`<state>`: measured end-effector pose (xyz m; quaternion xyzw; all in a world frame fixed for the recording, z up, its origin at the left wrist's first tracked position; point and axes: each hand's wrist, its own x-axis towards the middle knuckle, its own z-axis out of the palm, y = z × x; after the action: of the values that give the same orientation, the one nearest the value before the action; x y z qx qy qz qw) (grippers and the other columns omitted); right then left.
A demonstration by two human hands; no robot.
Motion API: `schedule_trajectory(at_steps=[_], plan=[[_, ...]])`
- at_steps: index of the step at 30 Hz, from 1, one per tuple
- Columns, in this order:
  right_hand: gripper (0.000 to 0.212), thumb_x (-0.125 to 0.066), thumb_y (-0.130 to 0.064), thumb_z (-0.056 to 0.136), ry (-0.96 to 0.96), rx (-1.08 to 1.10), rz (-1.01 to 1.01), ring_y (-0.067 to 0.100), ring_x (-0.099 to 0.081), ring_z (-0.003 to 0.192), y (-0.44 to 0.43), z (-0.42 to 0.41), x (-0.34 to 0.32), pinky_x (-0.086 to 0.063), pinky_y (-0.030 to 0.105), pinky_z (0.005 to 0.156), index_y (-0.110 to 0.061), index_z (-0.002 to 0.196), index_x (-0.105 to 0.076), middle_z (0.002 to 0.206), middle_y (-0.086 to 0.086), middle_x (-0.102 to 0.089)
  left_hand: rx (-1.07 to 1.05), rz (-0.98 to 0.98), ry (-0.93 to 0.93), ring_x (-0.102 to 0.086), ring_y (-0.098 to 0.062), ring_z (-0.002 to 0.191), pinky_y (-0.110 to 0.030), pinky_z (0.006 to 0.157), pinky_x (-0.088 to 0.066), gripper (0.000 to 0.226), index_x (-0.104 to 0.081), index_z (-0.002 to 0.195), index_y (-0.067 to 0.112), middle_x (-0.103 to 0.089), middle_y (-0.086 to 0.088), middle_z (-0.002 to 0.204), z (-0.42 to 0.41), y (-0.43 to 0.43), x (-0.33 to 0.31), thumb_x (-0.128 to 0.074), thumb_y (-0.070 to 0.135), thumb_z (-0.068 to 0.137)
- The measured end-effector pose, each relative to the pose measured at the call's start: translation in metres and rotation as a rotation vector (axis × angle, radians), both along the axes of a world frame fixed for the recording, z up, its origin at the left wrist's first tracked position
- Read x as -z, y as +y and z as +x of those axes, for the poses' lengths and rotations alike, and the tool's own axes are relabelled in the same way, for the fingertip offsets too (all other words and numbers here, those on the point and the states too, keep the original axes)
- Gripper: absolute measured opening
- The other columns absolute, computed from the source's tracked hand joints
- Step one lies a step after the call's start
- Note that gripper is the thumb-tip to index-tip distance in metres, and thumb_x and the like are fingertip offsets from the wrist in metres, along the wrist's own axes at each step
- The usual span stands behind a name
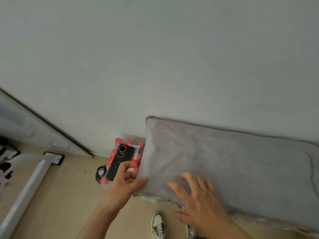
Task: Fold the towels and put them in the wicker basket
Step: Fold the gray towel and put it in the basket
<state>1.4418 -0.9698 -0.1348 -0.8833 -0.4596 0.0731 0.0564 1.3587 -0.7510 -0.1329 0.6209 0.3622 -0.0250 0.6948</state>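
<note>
The head view looks steeply down along a white wall (155, 57) to a beige floor (69, 187). A grey towel (233, 161) lies spread out flat against the foot of that wall, raised off the floor on something it hides; a strip of crinkled clear plastic (155, 198) peeps out beneath its near edge. The towel's far edge runs along the wall and its right end passes out of the picture.

The left hand (124, 183) sits at the towel's near left corner. Its thumb (139, 181) lies against the towel's left edge, while the fingers (128, 165) are curled just to the left of that edge, over the end of a black phone (120, 161). Whether this hand really pinches the cloth or only touches it, I cannot tell.

The right hand (198, 200) is over the near part of the towel, to the right of that corner, palm down, fingers straight and fanned apart, gripping nothing (it is blurred, so contact with the cloth is uncertain).

Just left of the towel stands a pack of red-capped bottles (119, 141), touching the towel's left edge, and the phone lies face down on top of it. A dark round lid (101, 172) is on the floor beside the pack, on the side away from the towel. Well left of the towel a white bar (29, 192) lies on the floor. Below the towel's near edge, two grey-and-white shoes (158, 225) stand on the floor.
</note>
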Motion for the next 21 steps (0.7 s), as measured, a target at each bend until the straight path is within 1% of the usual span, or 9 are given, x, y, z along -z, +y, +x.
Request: schedule_trajectory(at_steps=[2, 4, 6, 8, 10, 13, 15, 18, 21], plan=[[0.075, -0.071, -0.055, 0.049, -0.026, 0.004, 0.015, 0.021, -0.045, 0.092, 0.0, -0.009, 0.012, -0.034, 0.038, 0.072, -0.041, 0.12, -0.049, 0.118, 0.005, -0.048, -0.006, 0.025, -0.071, -0.057, -0.009, 0.057, -0.018, 0.047, -0.043, 0.023, -0.055, 0.09, 0.017, -0.062, 0.001, 0.069, -0.007, -0.004, 0.001, -0.07, 0.001, 0.082], [0.078, -0.084, -0.039, 0.047, -0.067, 0.046, 0.045, 0.024, -0.045, 0.093, 0.0, -0.013, 0.021, -0.042, 0.04, 0.069, -0.039, 0.117, -0.051, 0.118, 0.007, -0.047, -0.016, 0.085, -0.115, -0.056, -0.007, 0.065, -0.014, 0.055, -0.044, 0.02, -0.062, 0.081, 0.021, -0.063, 0.006, 0.075, -0.01, -0.005, 0.003, -0.07, 0.002, 0.083], [0.078, -0.088, -0.035, 0.047, -0.096, 0.069, 0.059, 0.026, -0.046, 0.095, -0.003, -0.014, 0.028, -0.048, 0.04, 0.067, -0.037, 0.115, -0.051, 0.119, 0.008, -0.047, -0.074, 0.045, -0.129, -0.062, -0.006, 0.072, -0.015, 0.061, -0.049, 0.02, -0.071, 0.083, 0.021, -0.071, 0.006, 0.084, -0.012, -0.005, 0.001, -0.069, 0.001, 0.083], [0.066, -0.081, -0.032, 0.056, -0.143, 0.064, 0.103, 0.026, -0.049, 0.093, -0.005, -0.018, 0.033, -0.047, 0.039, 0.069, -0.033, 0.114, -0.051, 0.117, 0.009, -0.047, -0.119, -0.026, -0.127, -0.068, -0.011, 0.084, -0.021, 0.067, -0.054, 0.026, -0.075, 0.092, 0.019, -0.074, 0.001, 0.097, -0.014, -0.004, -0.001, -0.066, -0.003, 0.083], [0.044, -0.065, -0.027, 0.069, -0.192, 0.056, 0.187, 0.026, -0.052, 0.085, -0.004, -0.023, 0.035, -0.042, 0.038, 0.07, -0.028, 0.111, -0.053, 0.11, 0.007, -0.05, -0.133, -0.054, -0.129, -0.067, -0.018, 0.098, -0.029, 0.076, -0.054, 0.03, -0.075, 0.101, 0.018, -0.072, -0.001, 0.108, -0.017, -0.002, -0.002, -0.065, -0.003, 0.083], [0.024, -0.058, -0.028, 0.072, -0.213, 0.04, 0.279, 0.024, -0.053, 0.077, 0.001, -0.03, 0.03, -0.044, 0.034, 0.062, -0.021, 0.096, -0.061, 0.09, 0.003, -0.057, -0.145, -0.08, -0.098, -0.067, -0.023, 0.101, -0.036, 0.083, -0.052, 0.034, -0.072, 0.108, 0.015, -0.071, -0.005, 0.111, -0.021, -0.001, -0.001, -0.063, -0.005, 0.083], [0.02, -0.056, -0.03, 0.071, -0.184, 0.024, 0.292, 0.021, -0.052, 0.075, 0.001, -0.033, 0.024, -0.045, 0.029, 0.055, -0.021, 0.086, -0.065, 0.082, 0.0, -0.058, -0.143, -0.085, -0.07, -0.067, -0.022, 0.097, -0.035, 0.082, -0.054, 0.036, -0.07, 0.11, 0.014, -0.071, -0.007, 0.111, -0.023, -0.001, -0.001, -0.061, -0.008, 0.083], [0.019, -0.053, -0.033, 0.07, -0.119, -0.003, 0.265, 0.015, -0.058, 0.07, -0.005, -0.034, 0.017, -0.039, 0.024, 0.042, -0.023, 0.079, -0.066, 0.078, -0.005, -0.057, -0.142, -0.063, -0.037, -0.067, -0.021, 0.091, -0.027, 0.073, -0.058, 0.041, -0.068, 0.112, 0.016, -0.071, -0.009, 0.111, -0.026, -0.008, -0.002, -0.058, -0.012, 0.084], [0.033, -0.051, -0.041, 0.068, -0.008, 0.006, 0.208, 0.016, -0.059, 0.075, -0.008, -0.037, 0.009, -0.046, 0.027, 0.05, -0.025, 0.095, -0.062, 0.088, -0.004, -0.054, -0.152, 0.068, -0.029, -0.067, -0.019, 0.093, -0.021, 0.065, -0.055, 0.049, -0.063, 0.121, 0.019, -0.068, -0.006, 0.117, -0.028, -0.019, -0.011, -0.057, -0.012, 0.084]])
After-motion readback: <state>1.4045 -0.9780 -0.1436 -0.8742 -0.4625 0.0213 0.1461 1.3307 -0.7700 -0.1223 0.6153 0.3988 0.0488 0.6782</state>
